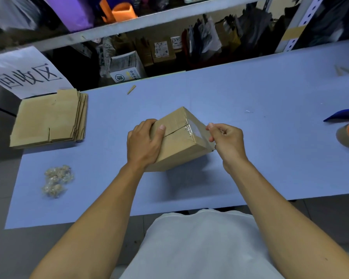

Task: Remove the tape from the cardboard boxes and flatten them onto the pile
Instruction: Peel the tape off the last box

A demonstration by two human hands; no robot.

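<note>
At frame centre the box is held by the left hand while tape is pinched by the right hand; a steady peel is likely needed next.

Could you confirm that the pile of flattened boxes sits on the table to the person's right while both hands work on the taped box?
Not quite: the head view shows the pile of flattened boxes on the person's left, not right. Both hands, left hand and right hand, do work on the taped box.

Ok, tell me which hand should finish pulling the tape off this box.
Right. The right hand already pinches the clear tape at the box's taped end, while the left hand grips the other end, steadying it.
</note>
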